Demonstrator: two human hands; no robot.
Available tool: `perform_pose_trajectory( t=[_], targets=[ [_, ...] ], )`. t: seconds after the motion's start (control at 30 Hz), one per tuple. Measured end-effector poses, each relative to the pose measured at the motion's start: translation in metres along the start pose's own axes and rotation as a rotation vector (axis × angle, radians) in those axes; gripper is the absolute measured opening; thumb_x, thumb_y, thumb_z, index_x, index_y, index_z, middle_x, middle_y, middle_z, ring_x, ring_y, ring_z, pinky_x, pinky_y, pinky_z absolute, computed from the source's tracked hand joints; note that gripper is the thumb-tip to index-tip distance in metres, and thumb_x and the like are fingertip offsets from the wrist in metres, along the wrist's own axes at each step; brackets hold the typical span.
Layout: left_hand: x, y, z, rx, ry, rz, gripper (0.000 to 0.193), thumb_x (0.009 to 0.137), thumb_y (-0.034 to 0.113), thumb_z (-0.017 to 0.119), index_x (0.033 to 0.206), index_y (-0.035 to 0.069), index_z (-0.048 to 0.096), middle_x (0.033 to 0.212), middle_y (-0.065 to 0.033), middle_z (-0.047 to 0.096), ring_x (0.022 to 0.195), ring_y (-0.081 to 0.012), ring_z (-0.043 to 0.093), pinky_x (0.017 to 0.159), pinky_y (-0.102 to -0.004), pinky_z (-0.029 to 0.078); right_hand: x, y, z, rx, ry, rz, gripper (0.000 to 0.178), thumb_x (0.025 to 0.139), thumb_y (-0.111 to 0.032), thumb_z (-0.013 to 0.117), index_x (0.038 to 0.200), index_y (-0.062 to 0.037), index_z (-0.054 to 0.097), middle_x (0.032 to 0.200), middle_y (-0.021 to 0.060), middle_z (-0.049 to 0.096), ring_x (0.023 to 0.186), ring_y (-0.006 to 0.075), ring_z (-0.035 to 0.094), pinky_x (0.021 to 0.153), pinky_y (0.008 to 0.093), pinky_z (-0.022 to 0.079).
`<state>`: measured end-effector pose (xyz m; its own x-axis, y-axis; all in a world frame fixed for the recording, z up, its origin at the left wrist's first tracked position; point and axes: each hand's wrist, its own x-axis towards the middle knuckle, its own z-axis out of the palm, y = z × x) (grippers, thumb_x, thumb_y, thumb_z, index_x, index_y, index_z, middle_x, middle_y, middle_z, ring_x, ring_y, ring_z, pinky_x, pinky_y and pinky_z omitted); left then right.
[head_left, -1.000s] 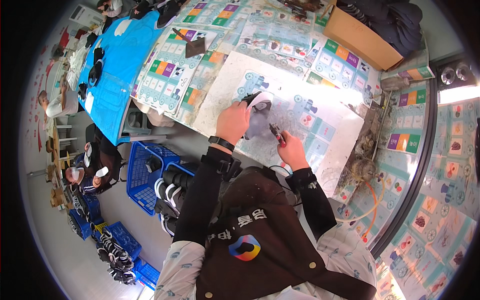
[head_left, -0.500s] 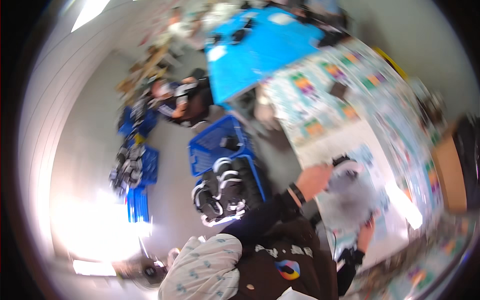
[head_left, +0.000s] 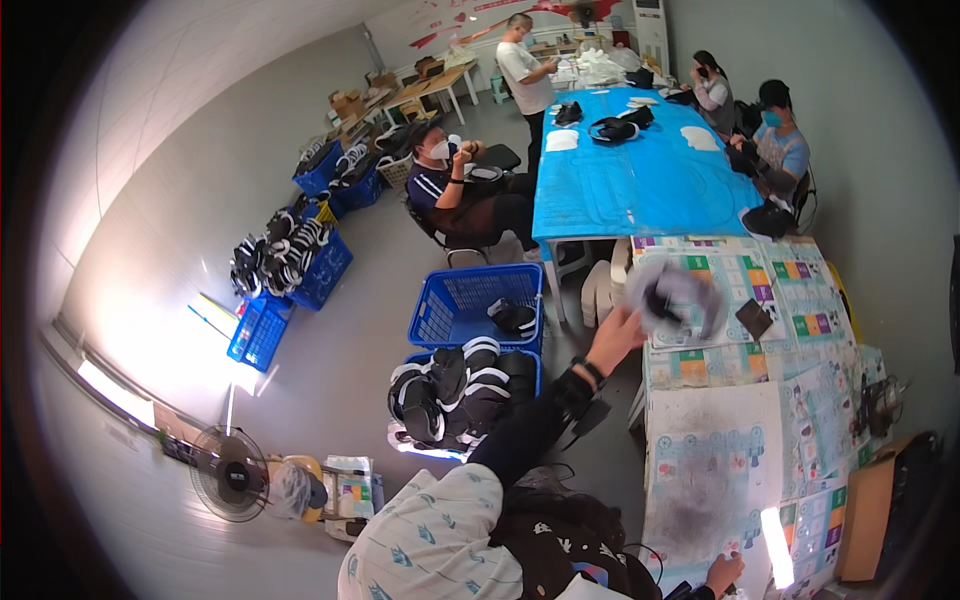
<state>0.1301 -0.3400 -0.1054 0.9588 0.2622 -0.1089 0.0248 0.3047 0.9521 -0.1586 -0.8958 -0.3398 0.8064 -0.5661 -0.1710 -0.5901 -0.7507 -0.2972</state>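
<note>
My left hand (head_left: 618, 338), its arm stretched forward, is closed on the edge of a grey-white and black shoe upper (head_left: 690, 300). Motion blurs the upper, which is held above the far part of the paper-covered table (head_left: 700, 372). Near the picture's lower edge, my right hand (head_left: 725, 573) has its fingers curled together over the near end of the same table. Whatever is between those fingers, if anything, is too small to name. Between the two hands lies a pale sheet (head_left: 715, 420) with dark smudges.
Left of my arm stand blue baskets, one (head_left: 425, 325) nearly bare inside, another piled with black-and-white shoe uppers (head_left: 450, 390). Several people sit or stand around a blue table (head_left: 640, 190) ahead. A dark square piece (head_left: 754, 318) lies on the papers. A fan (head_left: 230, 472) stands left.
My left hand has carried the shoe upper forward from the smudged sheet. My right hand is no longer at the upper and is now near the lower edge. The view has swung and sharpened.
</note>
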Motion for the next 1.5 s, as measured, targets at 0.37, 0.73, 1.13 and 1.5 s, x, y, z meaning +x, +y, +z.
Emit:
perform_pose_trajectory(
  t=[0.37,0.73,1.13,1.5],
  targets=[
    [-0.06,0.032,-0.148,0.831,-0.245,0.736,0.037,0.098,0.004,0.062,0.134,0.0,0.056,0.13,-0.0218,0.062,0.119,-0.0418,0.061,0.104,-0.0449,0.051,-0.074,-0.183,-0.005,0.013,0.003,-0.254,0.034,0.085,-0.015,0.067,0.116,-0.001,0.07,0.116,0.0261,0.067,0.113,0.0447,0.062,0.101,0.0504,0.049],
    [-0.214,-0.217,-0.674,1.272,0.276,-0.767,0.037,0.087,0.03,0.074,0.117,0.009,0.08,0.114,-0.0172,0.078,0.107,-0.0359,0.075,0.095,-0.0474,0.058,-0.12,-0.357,0.009,0.021,-0.159,-0.544,0.031,0.085,-0.015,0.072,0.113,-0.0033,0.068,0.116,0.022,0.064,0.117,0.0434,0.058,0.106,0.0503,0.045],
    [-0.292,-0.254,-0.65,0.308,0.209,-1.18,0.026,0.105,0.029,0.057,0.105,0.008,0.072,0.093,-0.0063,0.079,0.073,-0.0194,0.076,0.054,-0.0391,0.055,-0.126,-0.428,0.013,-0.018,-0.181,-0.694,0.029,0.084,-0.017,0.073,0.109,-0.0023,0.072,0.111,0.023,0.067,0.113,0.0432,0.061,0.102,0.0505,0.048],
    [-0.216,-0.243,-0.583,0.527,0.129,-0.827,0.031,0.097,0.028,0.058,0.093,0.002,0.074,0.086,-0.0093,0.078,0.065,-0.0206,0.075,0.052,-0.0342,0.055,-0.113,-0.455,0.016,-0.01,-0.236,-0.785,0.032,0.085,-0.021,0.073,0.111,-0.0025,0.074,0.113,0.0224,0.069,0.11,0.0407,0.066,0.098,0.0469,0.053]
  ],
)
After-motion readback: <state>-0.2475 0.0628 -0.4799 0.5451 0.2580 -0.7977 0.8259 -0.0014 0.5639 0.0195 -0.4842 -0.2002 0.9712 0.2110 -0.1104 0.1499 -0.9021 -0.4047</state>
